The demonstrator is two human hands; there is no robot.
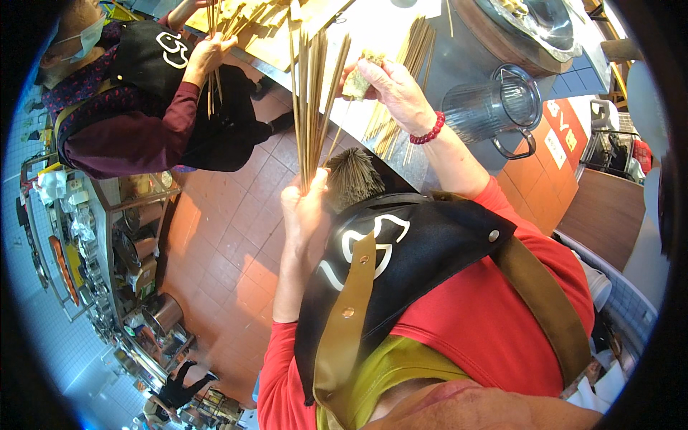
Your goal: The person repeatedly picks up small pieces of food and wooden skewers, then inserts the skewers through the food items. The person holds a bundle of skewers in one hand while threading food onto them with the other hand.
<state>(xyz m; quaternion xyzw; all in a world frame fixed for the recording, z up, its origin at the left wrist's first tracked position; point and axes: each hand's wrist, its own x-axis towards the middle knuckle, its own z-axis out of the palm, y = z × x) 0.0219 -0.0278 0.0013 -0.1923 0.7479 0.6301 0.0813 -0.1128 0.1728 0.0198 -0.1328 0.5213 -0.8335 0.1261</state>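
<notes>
My left hand is closed around a bundle of long thin wooden skewers, which fan upward from the fist. One skewer slants away from the bundle toward my right hand. Between the thumb and fingers of that hand is a crumpled pale, greenish-white piece; whether it is cloth or food I cannot tell. It appears to meet the tip of the slanting skewer. Just right of my left hand shows a dense grey-brown cluster of stick ends. More loose skewers lie on the metal table by my right hand.
A clear ribbed pitcher stands right of my right forearm. Behind it is a large round metal basin. At the far left a masked co-worker holds sticks over a board. Shelves with pots line the left side.
</notes>
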